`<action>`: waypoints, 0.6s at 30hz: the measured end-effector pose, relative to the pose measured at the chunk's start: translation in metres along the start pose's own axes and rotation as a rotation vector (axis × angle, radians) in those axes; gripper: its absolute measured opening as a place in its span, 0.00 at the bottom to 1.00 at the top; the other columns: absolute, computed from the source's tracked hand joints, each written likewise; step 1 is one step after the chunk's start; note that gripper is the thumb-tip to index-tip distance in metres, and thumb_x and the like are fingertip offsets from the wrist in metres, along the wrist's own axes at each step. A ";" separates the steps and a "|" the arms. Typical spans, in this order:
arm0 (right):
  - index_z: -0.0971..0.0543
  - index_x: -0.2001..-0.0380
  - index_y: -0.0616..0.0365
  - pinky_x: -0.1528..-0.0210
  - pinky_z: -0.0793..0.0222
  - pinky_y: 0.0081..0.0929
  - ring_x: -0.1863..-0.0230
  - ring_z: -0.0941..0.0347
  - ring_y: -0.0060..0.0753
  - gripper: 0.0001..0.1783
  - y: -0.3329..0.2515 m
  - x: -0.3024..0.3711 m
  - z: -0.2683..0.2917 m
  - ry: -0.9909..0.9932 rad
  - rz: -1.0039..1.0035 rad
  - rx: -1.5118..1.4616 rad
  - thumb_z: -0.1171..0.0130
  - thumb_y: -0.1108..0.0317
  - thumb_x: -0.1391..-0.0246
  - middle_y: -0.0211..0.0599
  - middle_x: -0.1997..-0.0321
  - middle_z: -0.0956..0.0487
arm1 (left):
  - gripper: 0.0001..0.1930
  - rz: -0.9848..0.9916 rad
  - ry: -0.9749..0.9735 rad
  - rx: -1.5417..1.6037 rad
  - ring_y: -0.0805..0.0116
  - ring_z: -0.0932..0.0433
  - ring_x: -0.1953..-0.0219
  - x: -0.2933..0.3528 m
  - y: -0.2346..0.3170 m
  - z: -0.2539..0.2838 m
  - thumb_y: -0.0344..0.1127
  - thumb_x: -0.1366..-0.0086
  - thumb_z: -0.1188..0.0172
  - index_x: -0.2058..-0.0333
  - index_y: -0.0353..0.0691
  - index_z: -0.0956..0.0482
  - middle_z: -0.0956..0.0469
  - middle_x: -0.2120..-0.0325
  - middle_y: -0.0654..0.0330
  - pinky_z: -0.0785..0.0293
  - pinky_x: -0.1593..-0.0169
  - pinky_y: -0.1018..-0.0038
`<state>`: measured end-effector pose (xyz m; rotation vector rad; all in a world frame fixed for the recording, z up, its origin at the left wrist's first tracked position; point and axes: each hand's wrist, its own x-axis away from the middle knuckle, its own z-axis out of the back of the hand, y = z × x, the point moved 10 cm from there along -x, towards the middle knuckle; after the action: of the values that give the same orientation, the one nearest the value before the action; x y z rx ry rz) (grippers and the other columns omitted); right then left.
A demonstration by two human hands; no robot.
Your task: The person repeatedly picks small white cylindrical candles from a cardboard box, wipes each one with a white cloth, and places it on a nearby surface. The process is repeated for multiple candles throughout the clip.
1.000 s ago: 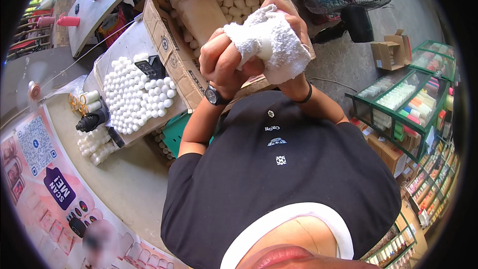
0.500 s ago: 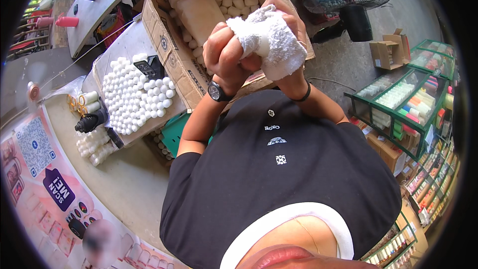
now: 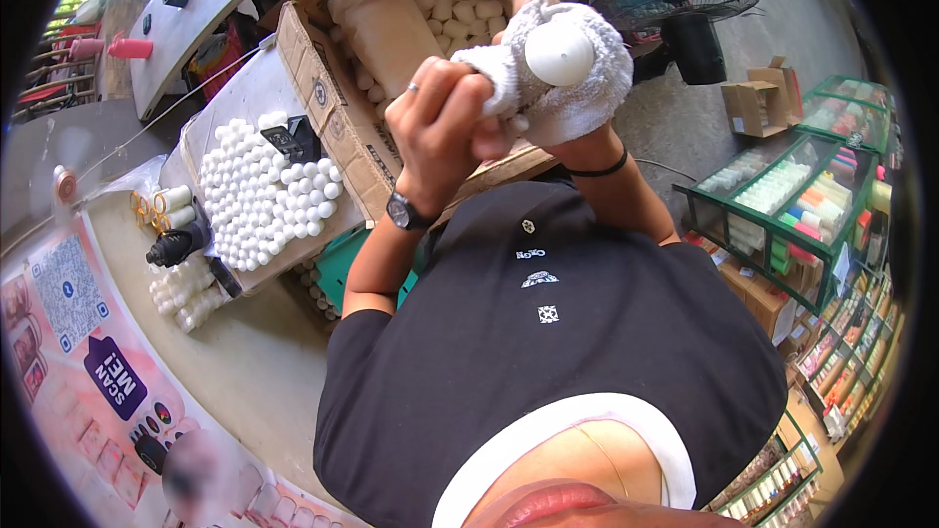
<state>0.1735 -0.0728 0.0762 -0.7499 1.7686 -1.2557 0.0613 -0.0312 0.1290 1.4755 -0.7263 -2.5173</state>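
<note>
Up in front of my chest, over the near side of the cardboard box, both hands work on a white towel cloth [image 3: 611,78]. My right hand [image 3: 584,150] is closed round the cloth from below and behind, its palm and most fingers covered. Nestled in that cloth is a smooth white round-ended piece [image 3: 559,54] with a small mark at its centre. My left hand [image 3: 440,112], with a ring and a wristwatch, grips a bunched end of the same cloth beside the piece. Many similar white pieces [image 3: 465,15] lie loose in the cardboard box [image 3: 337,103].
A flat wrapped package [image 3: 391,29] lies in the box. At left, rows of white round-topped pieces [image 3: 259,196] stand on a table with a black device [image 3: 293,140]. A black fan [image 3: 685,15] is at far right, above green-framed display cases [image 3: 782,200]. A green crate [image 3: 340,264] sits below the table.
The cloth has opened and turned, showing the white piece that was mostly covered. My right hand has shifted slightly right; my left hand has moved a little lower with the cloth's end.
</note>
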 end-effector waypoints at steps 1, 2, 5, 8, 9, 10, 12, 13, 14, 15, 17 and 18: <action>0.32 0.59 0.56 0.57 0.35 0.23 0.59 0.33 0.25 0.15 0.001 -0.002 -0.002 -0.051 0.022 0.060 0.43 0.64 0.48 0.29 0.62 0.31 | 0.16 0.080 0.023 0.064 0.61 0.31 0.79 -0.003 -0.005 0.007 0.48 0.44 0.45 0.75 0.39 0.27 0.33 0.78 0.57 0.32 0.77 0.70; 0.32 0.59 0.55 0.59 0.35 0.23 0.61 0.33 0.25 0.15 0.002 -0.001 -0.005 -0.025 0.007 0.009 0.44 0.62 0.47 0.29 0.63 0.31 | 0.20 0.160 0.047 0.128 0.60 0.31 0.78 -0.004 -0.010 0.013 0.52 0.40 0.48 0.75 0.38 0.28 0.34 0.79 0.56 0.32 0.76 0.69; 0.33 0.59 0.52 0.64 0.35 0.24 0.64 0.35 0.24 0.16 0.010 0.003 -0.016 0.043 -0.103 -0.454 0.45 0.57 0.45 0.27 0.66 0.31 | 0.23 0.461 0.272 0.340 0.73 0.31 0.74 0.010 -0.028 0.029 0.51 0.42 0.42 0.65 0.33 0.32 0.30 0.74 0.59 0.33 0.70 0.78; 0.33 0.60 0.51 0.66 0.35 0.22 0.66 0.36 0.23 0.15 0.012 0.000 -0.026 -0.069 -0.153 -0.795 0.45 0.57 0.45 0.27 0.65 0.33 | 0.22 0.453 0.231 0.234 0.77 0.31 0.73 0.004 -0.027 0.038 0.37 0.49 0.34 0.61 0.34 0.35 0.29 0.73 0.61 0.33 0.69 0.81; 0.33 0.60 0.51 0.66 0.35 0.22 0.66 0.36 0.22 0.14 0.009 0.001 -0.026 -0.061 -0.142 -0.726 0.46 0.57 0.44 0.26 0.64 0.33 | 0.23 0.426 0.184 0.177 0.78 0.31 0.73 0.002 -0.026 0.039 0.33 0.51 0.32 0.60 0.34 0.35 0.29 0.73 0.62 0.33 0.69 0.82; 0.33 0.60 0.51 0.66 0.35 0.22 0.66 0.36 0.22 0.14 0.010 0.001 -0.027 -0.063 -0.153 -0.739 0.46 0.58 0.44 0.26 0.64 0.34 | 0.23 0.475 0.209 0.176 0.78 0.31 0.73 0.004 -0.029 0.041 0.33 0.51 0.32 0.61 0.34 0.35 0.30 0.73 0.62 0.33 0.69 0.82; 0.33 0.61 0.51 0.66 0.35 0.22 0.66 0.36 0.22 0.12 0.016 0.002 -0.031 -0.072 -0.195 -0.844 0.46 0.59 0.44 0.26 0.63 0.35 | 0.23 0.573 0.256 0.174 0.78 0.32 0.73 0.008 -0.037 0.046 0.34 0.52 0.31 0.62 0.35 0.35 0.30 0.74 0.63 0.34 0.69 0.83; 0.33 0.62 0.51 0.66 0.34 0.22 0.66 0.36 0.23 0.11 0.019 0.002 -0.034 -0.079 -0.225 -0.935 0.47 0.59 0.44 0.26 0.62 0.36 | 0.25 0.625 0.273 0.188 0.77 0.35 0.72 0.012 -0.043 0.048 0.33 0.54 0.30 0.62 0.35 0.36 0.32 0.72 0.62 0.36 0.67 0.81; 0.33 0.62 0.51 0.66 0.34 0.22 0.66 0.36 0.23 0.11 0.019 0.001 -0.033 -0.082 -0.210 -0.941 0.46 0.59 0.44 0.27 0.62 0.36 | 0.26 0.565 0.290 0.146 0.76 0.36 0.71 0.011 -0.044 0.053 0.32 0.54 0.29 0.62 0.35 0.37 0.33 0.71 0.61 0.36 0.66 0.80; 0.32 0.62 0.52 0.65 0.34 0.23 0.66 0.36 0.23 0.11 0.018 0.000 -0.032 -0.085 -0.195 -0.946 0.46 0.60 0.44 0.27 0.62 0.36 | 0.26 0.505 0.306 0.104 0.76 0.37 0.70 0.011 -0.047 0.057 0.32 0.54 0.29 0.62 0.35 0.37 0.34 0.70 0.60 0.37 0.66 0.79; 0.32 0.62 0.52 0.64 0.33 0.23 0.65 0.35 0.23 0.12 0.017 -0.001 -0.031 -0.076 -0.160 -0.858 0.46 0.60 0.44 0.27 0.62 0.37 | 0.30 0.457 0.337 0.084 0.73 0.40 0.68 0.011 -0.054 0.067 0.33 0.56 0.28 0.59 0.37 0.39 0.38 0.68 0.59 0.38 0.63 0.76; 0.32 0.62 0.52 0.63 0.33 0.24 0.65 0.35 0.23 0.12 0.015 -0.001 -0.029 -0.060 -0.136 -0.762 0.46 0.60 0.44 0.28 0.62 0.37 | 0.30 0.413 0.311 0.101 0.73 0.40 0.68 0.007 -0.052 0.064 0.34 0.56 0.27 0.58 0.37 0.38 0.38 0.67 0.59 0.38 0.63 0.77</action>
<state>0.1488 -0.0539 0.0676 -1.3284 2.1815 -0.5947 0.0098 0.0337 0.1254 1.5130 -0.9915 -1.9231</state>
